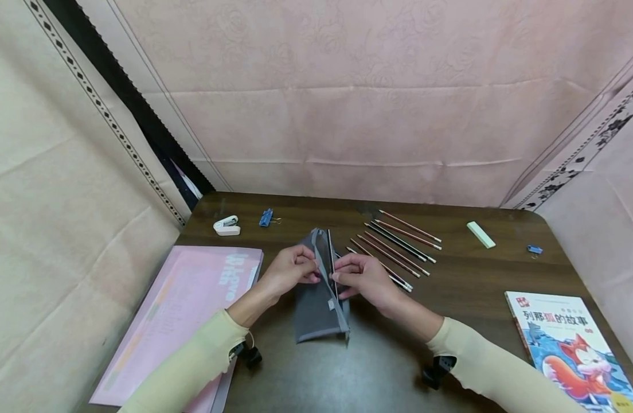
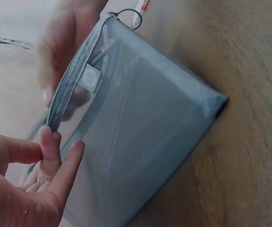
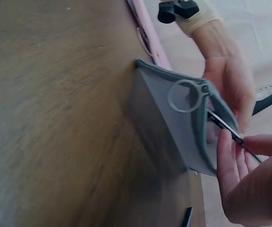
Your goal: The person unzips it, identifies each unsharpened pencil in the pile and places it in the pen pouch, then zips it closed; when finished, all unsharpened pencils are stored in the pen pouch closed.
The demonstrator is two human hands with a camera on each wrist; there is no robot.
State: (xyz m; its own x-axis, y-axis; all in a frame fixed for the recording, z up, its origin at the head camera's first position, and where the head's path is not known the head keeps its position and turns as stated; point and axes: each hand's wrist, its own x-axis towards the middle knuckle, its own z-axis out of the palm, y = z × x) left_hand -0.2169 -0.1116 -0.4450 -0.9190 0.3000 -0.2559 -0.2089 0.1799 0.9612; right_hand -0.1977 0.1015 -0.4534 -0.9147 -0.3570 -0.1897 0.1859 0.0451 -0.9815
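A grey zippered mesh pouch (image 1: 314, 315) stands tilted on the table between the two hands, its zip side parted. My left hand (image 1: 290, 267) pinches the pouch's zip edge between thumb and fingers. From the other side, my right hand (image 1: 367, 281) pinches a dark pencil (image 3: 226, 126), part of which lies inside the pouch's mouth. A ring pull (image 3: 185, 96) hangs at the zip's end in the right wrist view. Several dark red and black pencils (image 1: 399, 241) lie side by side on the table, just beyond my right hand.
A pink folder (image 1: 177, 310) lies at the left, with a white stapler (image 1: 226, 226) and a blue binder clip (image 1: 266, 217) behind it. At the right are a pale green bar (image 1: 480, 234), a small blue clip (image 1: 535, 249) and an illustrated book (image 1: 574, 344).
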